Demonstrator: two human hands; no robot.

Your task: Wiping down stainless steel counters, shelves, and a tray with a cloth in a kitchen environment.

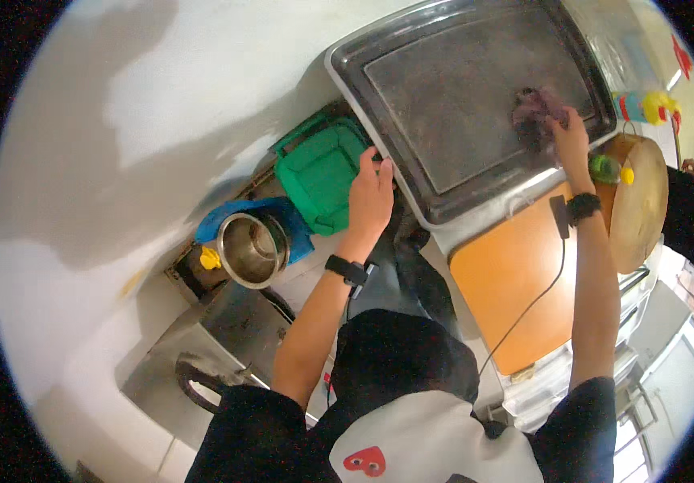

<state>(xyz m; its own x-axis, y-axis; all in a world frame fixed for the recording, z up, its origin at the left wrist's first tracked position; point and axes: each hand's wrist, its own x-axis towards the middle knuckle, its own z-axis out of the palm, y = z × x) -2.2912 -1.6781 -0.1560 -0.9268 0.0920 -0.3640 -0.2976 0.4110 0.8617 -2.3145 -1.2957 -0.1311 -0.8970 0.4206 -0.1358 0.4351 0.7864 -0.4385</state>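
A large dark metal tray with a raised, shiny rim lies before me at the top of the view. My right hand grips a crumpled purplish cloth against the right part of the tray's flat surface; the cloth is slightly blurred. At the tray's left edge is my left hand, its fingers resting on or right beside the rim, thumb and fingers apart. Whether it grips the rim cannot be told. Both wrists wear black bands.
Left of the tray are a green plastic container, a steel pot and a stainless steel appliance. An orange board, a round wooden chopping block and a yellow-topped bottle are on the right. Another person stands at far right.
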